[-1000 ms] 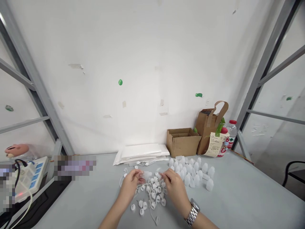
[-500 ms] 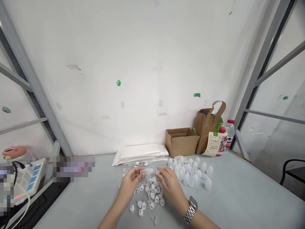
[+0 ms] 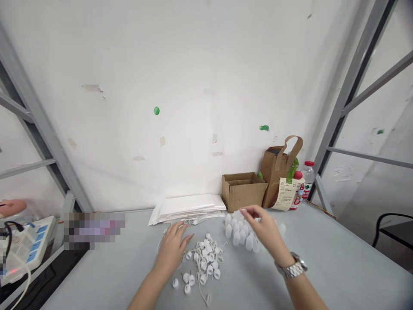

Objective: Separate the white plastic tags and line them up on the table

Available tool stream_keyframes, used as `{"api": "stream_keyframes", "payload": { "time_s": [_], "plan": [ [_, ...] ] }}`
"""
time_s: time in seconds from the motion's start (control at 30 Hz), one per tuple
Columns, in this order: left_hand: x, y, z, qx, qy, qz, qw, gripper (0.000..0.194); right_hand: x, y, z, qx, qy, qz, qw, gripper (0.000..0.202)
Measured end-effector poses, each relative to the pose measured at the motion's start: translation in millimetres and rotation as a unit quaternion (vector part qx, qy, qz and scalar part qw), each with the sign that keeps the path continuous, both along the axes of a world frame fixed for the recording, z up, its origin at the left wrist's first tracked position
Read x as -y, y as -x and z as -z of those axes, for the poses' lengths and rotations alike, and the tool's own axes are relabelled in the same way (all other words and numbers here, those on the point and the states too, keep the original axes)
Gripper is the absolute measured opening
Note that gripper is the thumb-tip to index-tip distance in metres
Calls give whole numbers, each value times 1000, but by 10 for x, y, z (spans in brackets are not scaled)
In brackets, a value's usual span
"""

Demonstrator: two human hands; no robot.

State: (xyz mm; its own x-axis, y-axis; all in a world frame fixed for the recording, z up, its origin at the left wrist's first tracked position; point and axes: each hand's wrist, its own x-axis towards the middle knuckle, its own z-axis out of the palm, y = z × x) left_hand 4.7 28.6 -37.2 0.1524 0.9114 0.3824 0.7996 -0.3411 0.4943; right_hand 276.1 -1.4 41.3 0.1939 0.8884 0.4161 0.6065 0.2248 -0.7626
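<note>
My left hand [image 3: 171, 246] lies low over the table's back left part, thumb and fingers apart. Its fingertips are by a few white corded pieces [image 3: 194, 221] in front of the white envelopes. To its right is a heap of small white caps with cords [image 3: 206, 258]. My right hand [image 3: 265, 228], with a metal-banded watch [image 3: 293, 267] on the wrist, reaches over a group of frosted, bulb-shaped covers [image 3: 241, 234]. Its thumb and forefinger point left above the back covers, with no held piece visible; the hand hides some of the covers.
White padded envelopes [image 3: 187, 207] lie stacked against the wall. Beside them stand an open cardboard box [image 3: 244, 196], a brown paper bag [image 3: 272, 178] and a red-capped bottle [image 3: 308, 176]. A power strip [image 3: 38, 241] with cables is at far left. Several loose caps [image 3: 187, 280] lie near the front.
My hands have moved apart. The frosted cover that was between them is no longer visible. My right hand has moved right to the covers; my left hand has shifted slightly and turned palm down.
</note>
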Motion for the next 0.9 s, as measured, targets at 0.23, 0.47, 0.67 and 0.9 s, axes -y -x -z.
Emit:
{"api": "stream_keyframes", "payload": {
  "time_s": [0.23, 0.47, 0.67, 0.9],
  "plan": [
    [-158, 52, 129, -138, 17, -43, 989, 36, -79, -396, 50, 202, 159, 130, 958, 21],
    [-179, 92, 127, -165, -5, -64, 984, 37, -69, -281, 139, 277, 177, 135, 935, 18],
    [-154, 110, 73, -186, -14, -114, 976, 33, -94, -311, 208, 312, 179, 145, 922, 17],
    [-110, 166, -41, -209, 12, -145, 967, 31, -94, -324, 218, 331, 178, 148, 915, 17]
  ]
}}
